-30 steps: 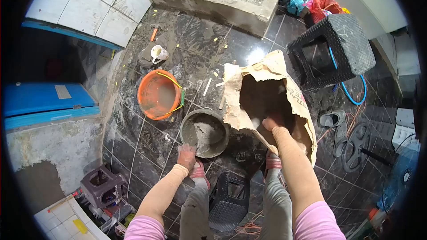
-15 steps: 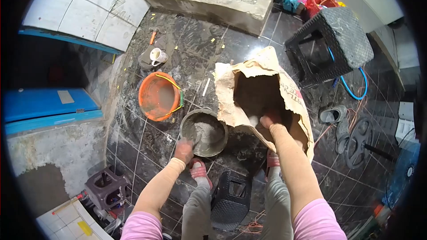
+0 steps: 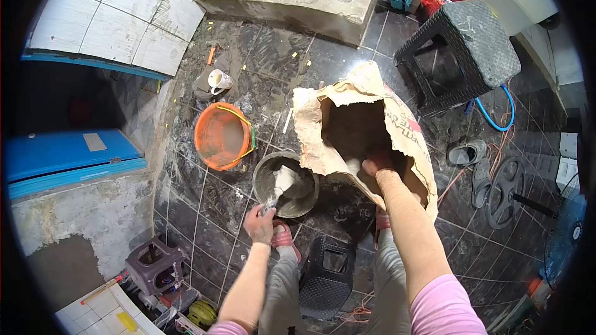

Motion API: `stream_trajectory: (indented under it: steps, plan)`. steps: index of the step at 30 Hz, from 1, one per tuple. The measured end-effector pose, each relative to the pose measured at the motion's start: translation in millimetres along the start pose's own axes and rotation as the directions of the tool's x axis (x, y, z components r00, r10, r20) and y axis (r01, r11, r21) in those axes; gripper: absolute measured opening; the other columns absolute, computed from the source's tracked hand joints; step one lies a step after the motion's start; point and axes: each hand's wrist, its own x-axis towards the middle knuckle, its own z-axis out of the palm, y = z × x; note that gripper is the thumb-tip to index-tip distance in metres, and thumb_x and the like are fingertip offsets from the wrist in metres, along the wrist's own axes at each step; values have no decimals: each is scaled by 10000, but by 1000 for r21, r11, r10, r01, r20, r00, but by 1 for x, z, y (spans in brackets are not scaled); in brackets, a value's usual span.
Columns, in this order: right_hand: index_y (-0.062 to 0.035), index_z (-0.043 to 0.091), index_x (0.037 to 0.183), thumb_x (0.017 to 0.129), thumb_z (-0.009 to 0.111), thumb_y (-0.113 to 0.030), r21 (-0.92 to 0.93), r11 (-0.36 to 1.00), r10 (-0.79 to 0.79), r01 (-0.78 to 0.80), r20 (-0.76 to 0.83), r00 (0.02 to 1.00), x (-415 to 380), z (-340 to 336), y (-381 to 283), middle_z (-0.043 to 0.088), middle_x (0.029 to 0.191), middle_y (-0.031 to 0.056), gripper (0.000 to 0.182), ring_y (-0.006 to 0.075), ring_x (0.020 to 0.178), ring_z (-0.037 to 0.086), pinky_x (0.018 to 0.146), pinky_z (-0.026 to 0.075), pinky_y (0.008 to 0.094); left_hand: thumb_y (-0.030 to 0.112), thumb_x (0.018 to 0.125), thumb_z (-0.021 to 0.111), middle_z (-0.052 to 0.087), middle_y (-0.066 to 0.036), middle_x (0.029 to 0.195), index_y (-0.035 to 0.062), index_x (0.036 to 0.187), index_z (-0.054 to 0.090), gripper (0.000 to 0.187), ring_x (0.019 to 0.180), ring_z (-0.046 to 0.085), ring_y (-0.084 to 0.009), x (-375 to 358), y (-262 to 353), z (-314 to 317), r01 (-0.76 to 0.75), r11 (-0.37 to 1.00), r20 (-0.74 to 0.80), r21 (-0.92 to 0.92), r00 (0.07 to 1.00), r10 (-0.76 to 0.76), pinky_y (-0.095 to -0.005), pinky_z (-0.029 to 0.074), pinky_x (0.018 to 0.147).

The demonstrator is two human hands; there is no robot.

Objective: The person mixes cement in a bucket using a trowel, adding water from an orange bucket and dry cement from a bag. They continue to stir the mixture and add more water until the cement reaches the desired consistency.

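My left hand point(image 3: 258, 224) is closed around the handle of a trowel point(image 3: 284, 179). Its pale, coated blade is over the mouth of a grey bucket point(image 3: 314, 196), which has wet grey mix inside. My right hand point(image 3: 377, 164) reaches into a torn-open paper cement bag point(image 3: 310, 130) standing to the right of that bucket. The fingers of this hand look curled, partly hidden in the bag's shadow. Beside them is a pale rounded shape that I cannot make out.
An orange bucket point(image 3: 205, 139) and a white mug point(image 3: 220, 80) stand at the left. A black stool point(image 3: 326, 285) is between my legs, and a larger one point(image 3: 481, 43) leans at the right. Beyond are a concrete curb point(image 3: 285, 5), slippers point(image 3: 467, 152) and a fan point(image 3: 565, 229).
My left hand has moved slightly down, and the trowel blade now shows raised over the grey bucket. My right hand stays inside the bag, nearly unmoved. The view has shifted slightly.
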Motion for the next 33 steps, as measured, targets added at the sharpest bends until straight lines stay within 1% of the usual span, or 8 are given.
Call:
stream_trajectory:
  steps: [3, 5, 18, 24, 28, 29, 32, 33]
  plan:
    - [-2, 707, 919, 676, 564, -205, -8, 1000, 7, -7, 1, 1000, 2, 4, 5, 659, 1030, 272, 347, 427, 992, 624, 904, 492, 476, 50, 793, 752, 619, -33, 853, -5, 1104, 628, 339, 770, 612, -146, -50, 44, 2, 549, 446, 344, -707, 818, -461, -299, 539, 650]
    - [3, 705, 914, 674, 566, -210, -14, 1000, -17, 18, 49, 999, -4, -12, -3, 656, 1029, 276, 350, 430, 991, 624, 901, 492, 477, 13, 823, 720, 632, -25, 891, -6, 1118, 616, 314, 786, 624, -146, -83, 18, 52, 518, 415, 380, -748, 847, -372, -275, 544, 631]
    - [80, 659, 1050, 775, 594, -283, 192, 964, 170, -182, 75, 983, -39, -44, -25, 630, 1100, 319, 459, 430, 1066, 613, 962, 478, 424, -9, 845, 638, 695, -123, 984, -24, 1215, 615, 370, 817, 677, -193, -75, -40, 234, 808, 516, 620, -284, 566, -544, -293, 548, 662]
    - [43, 502, 1302, 834, 557, -358, 323, 913, 229, -248, 95, 969, -59, -23, -14, 443, 1383, 322, 619, 393, 1305, 433, 1113, 327, 444, 35, 839, 662, 614, -197, 1259, 13, 1501, 273, 767, 1032, 635, -270, -81, -32, 181, 703, 689, 675, -176, 596, -435, -346, 517, 858]
    - [-14, 596, 1219, 801, 641, -347, 405, 905, 144, -135, 7, 989, -27, -49, -38, 583, 1231, 283, 537, 394, 1165, 560, 993, 434, 445, 88, 814, 727, 452, -227, 1438, 17, 1501, 283, 820, 1234, 539, -286, -102, -58, 142, 498, 856, 800, -136, 565, -202, -342, 473, 956]
    - [-31, 628, 1165, 774, 656, -332, 175, 975, 143, -135, -36, 989, -4, -31, -33, 632, 1140, 242, 494, 371, 1081, 600, 922, 465, 433, 97, 804, 746, 403, -231, 1476, 15, 1495, 299, 827, 1288, 503, -290, -105, -47, 110, 414, 909, 832, -43, 519, -196, -343, 455, 990]
    - [-40, 645, 1100, 748, 658, -330, 519, 852, -22, 72, -101, 995, -16, -51, -27, 653, 996, 178, 457, 317, 909, 614, 810, 490, 401, 174, 826, 730, 511, -203, 1391, -8, 1441, 380, 731, 1286, 506, -336, -135, -78, 50, 338, 905, 739, -257, 672, -41, -355, 425, 1043]
    - [-58, 618, 1175, 754, 660, -346, 384, 921, -36, 62, -73, 997, -19, -61, -31, 649, 1058, 192, 511, 332, 979, 610, 894, 472, 406, 220, 807, 748, 491, -218, 1402, -16, 1422, 400, 745, 1292, 492, -360, -132, -64, 8, 60, 981, 698, -184, 710, 88, -381, 423, 1047]
